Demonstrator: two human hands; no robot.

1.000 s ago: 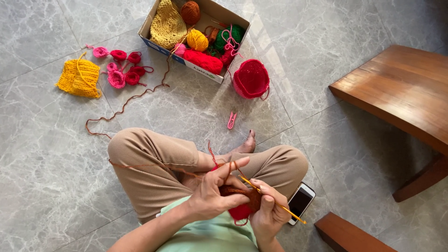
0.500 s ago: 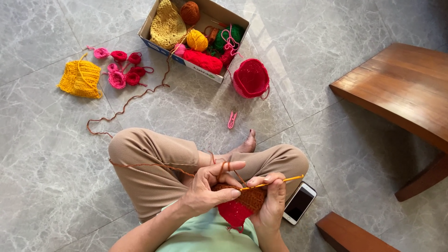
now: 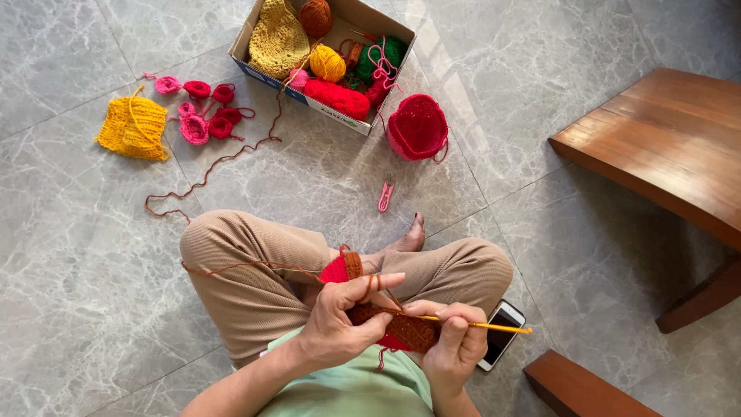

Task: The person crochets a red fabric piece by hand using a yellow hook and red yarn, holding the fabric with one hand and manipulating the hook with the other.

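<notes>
The person sat cross-legged on a floor point(image 3: 69, 309) of smooth grey stone tiles with pale veins. The left hand point(image 3: 343, 320) was curled around a soft, bumpy piece of brown and red knitting point(image 3: 401, 330) held over the lap, and a thin brown thread point(image 3: 247, 266) ran over its fingers and across the knee. The right hand point(image 3: 455, 344) was closed on a thin yellow hook point(image 3: 494, 327), a straight stick that poked into the knitting and stuck out to the side. A flat phone point(image 3: 503, 333) lay on the floor just beside the right knee. Farther off, near the top edge of the floor, sat an open cardboard box point(image 3: 255, 31) full of round, fuzzy yarn balls. A red knitted bowl shape point(image 3: 417, 127) lay just beside the box, with a small pink clip point(image 3: 385, 195) near it. A yellow knitted square point(image 3: 133, 128) and little pink and red flowers point(image 3: 202, 112) lay to the left.
</notes>
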